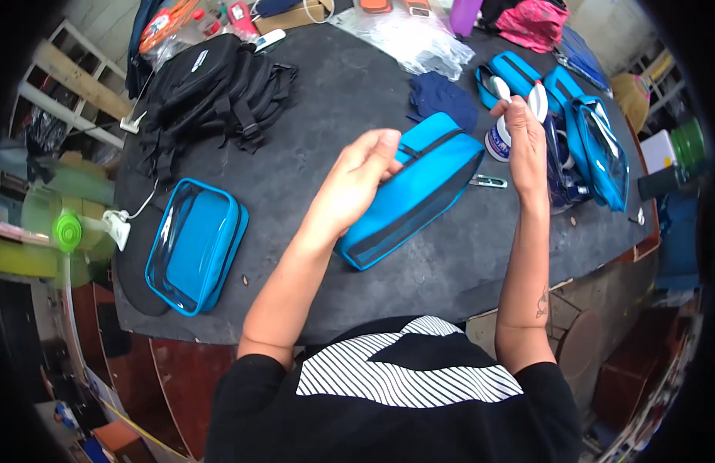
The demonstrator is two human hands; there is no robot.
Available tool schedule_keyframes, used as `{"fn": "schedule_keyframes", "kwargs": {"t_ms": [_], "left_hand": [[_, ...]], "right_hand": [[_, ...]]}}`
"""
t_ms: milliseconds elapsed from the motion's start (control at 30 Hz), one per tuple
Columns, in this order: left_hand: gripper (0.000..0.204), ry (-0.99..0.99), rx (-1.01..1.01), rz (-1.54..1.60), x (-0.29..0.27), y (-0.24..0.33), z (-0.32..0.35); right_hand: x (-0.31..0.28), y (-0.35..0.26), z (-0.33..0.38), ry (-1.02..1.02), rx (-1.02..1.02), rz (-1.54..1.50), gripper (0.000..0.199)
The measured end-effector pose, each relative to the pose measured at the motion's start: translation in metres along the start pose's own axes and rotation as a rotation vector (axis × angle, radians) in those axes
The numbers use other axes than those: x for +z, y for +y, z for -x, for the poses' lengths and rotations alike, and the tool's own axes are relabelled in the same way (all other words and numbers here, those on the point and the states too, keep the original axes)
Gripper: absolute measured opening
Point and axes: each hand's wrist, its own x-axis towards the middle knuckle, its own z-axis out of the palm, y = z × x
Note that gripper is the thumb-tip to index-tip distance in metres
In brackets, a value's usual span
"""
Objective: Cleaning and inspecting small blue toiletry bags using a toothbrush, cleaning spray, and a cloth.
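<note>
My left hand (356,174) grips a blue zip pouch (419,181) by its upper left side. Thumb on top, the other fingers partly hidden against the fabric. The pouch sits tilted on the black table, a dark see-through panel facing me. My right hand (525,143) is raised to its right, edge-on, beside a white jar with a dark blue label (496,142). Most of its fingers are hidden, so I cannot tell whether it holds the white, red-tipped item (537,102) just behind it. A second blue clear-fronted pouch (195,247) lies at the left.
Black backpack (211,92) at the far left; navy cloth (442,100) and clear plastic bag (411,48) at the back. More blue pouches (601,154) stand at the right. A small cutter (489,181) lies between my hands. A green fan (66,230) stands beyond the left edge.
</note>
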Motion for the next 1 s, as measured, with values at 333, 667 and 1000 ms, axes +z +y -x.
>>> {"fn": "schedule_keyframes", "kwargs": {"t_ms": [333, 667, 1000], "left_hand": [[0.079, -0.432, -0.294, 0.594, -0.014, 0.008, 0.007], [0.062, -0.28, -0.33, 0.728, 0.02, -0.009, 0.007], [0.077, -0.361, -0.358, 0.927, 0.038, -0.006, 0.007]], "right_hand": [[-0.026, 0.022, 0.045, -0.01, 0.338, 0.101, 0.043], [-0.013, -0.018, 0.052, -0.188, 0.012, 0.446, 0.036], [-0.001, -0.014, 0.072, -0.334, -0.228, 0.409, 0.048]]}}
